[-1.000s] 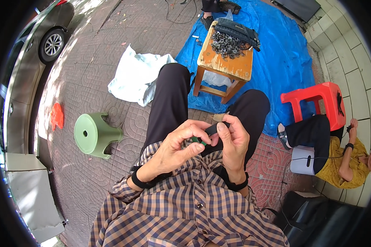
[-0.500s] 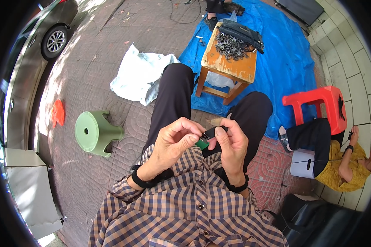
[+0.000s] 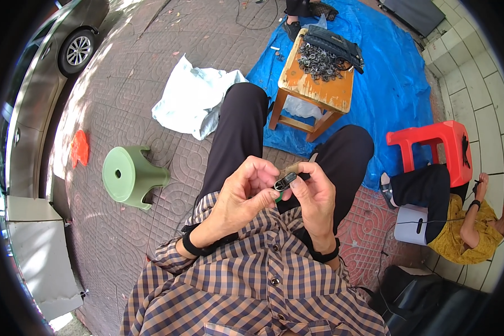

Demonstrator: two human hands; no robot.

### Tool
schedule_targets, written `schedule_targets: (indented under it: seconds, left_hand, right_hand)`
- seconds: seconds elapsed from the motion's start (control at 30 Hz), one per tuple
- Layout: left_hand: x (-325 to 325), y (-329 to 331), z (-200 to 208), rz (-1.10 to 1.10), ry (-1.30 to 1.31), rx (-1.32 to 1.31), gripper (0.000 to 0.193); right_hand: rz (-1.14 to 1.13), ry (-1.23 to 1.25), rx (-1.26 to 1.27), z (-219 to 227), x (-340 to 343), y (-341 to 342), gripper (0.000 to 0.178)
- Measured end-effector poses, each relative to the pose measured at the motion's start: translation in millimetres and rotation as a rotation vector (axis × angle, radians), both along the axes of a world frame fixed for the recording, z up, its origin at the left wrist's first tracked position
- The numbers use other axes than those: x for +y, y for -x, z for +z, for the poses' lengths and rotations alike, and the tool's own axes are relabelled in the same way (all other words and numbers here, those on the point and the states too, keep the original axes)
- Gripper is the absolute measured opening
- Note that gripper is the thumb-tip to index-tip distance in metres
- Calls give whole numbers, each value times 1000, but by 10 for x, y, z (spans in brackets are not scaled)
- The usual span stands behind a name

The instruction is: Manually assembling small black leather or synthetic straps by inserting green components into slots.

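Two bare hands meet over the lap, with one small dark glossy piece between their fingertips. The right hand has the piece's right end in a narrow pinch, thumb on the near side and index finger on the far side. The left hand is half curled, its thumb and index finger parted by a modest gap at the piece's left end; whether they press on it I cannot tell. A bit of green shows just on the near side of the piece, close to the left thumb tip.

On the far side, past the knees, a wooden stool carries a heap of small dark pieces beside a black pouch. A green stool stands to the left, and a red stool to the right.
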State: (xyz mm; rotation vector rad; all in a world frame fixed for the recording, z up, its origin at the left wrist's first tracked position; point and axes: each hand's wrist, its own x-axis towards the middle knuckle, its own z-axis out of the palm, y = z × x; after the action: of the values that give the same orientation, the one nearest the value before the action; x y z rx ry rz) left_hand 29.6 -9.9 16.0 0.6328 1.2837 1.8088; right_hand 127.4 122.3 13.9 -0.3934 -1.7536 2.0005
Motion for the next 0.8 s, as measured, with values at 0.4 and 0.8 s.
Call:
schedule_targets:
  seconds: [0.4, 0.8]
  left_hand:
    - [10, -6, 60, -73, -55, 97, 20]
    - [-19, -23, 0, 4, -18, 288, 12]
  right_hand:
    - [-154, -180, 19, -61, -58, 38, 11]
    - [-198, -262, -24, -56, -98, -49, 12]
